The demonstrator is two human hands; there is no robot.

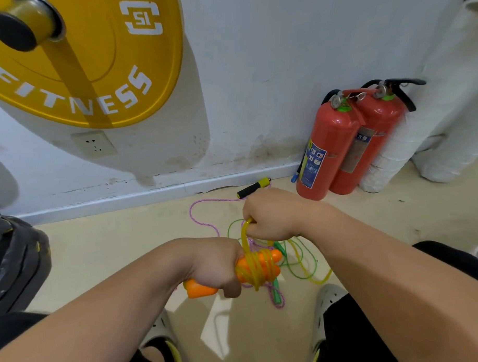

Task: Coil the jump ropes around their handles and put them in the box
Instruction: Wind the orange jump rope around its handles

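Observation:
My left hand (217, 265) grips a pair of orange jump-rope handles (270, 262) held together above the floor. Several turns of yellow rope (258, 269) are wound round them. My right hand (271, 215) pinches that yellow rope just above the handles, pulling it up taut. On the floor beneath lie a green rope (303, 262) with a green handle (276, 289), and a purple rope (204, 225) that runs to a black and yellow handle (253, 188) near the wall. No box is in view.
Two red fire extinguishers (339, 147) lean in the corner beside white wrapped pipes (420, 136). A yellow weight plate (93, 64) hangs overhead at the left. A dark object (16, 264) sits at the far left. My feet in pale clogs (327, 299) flank the ropes.

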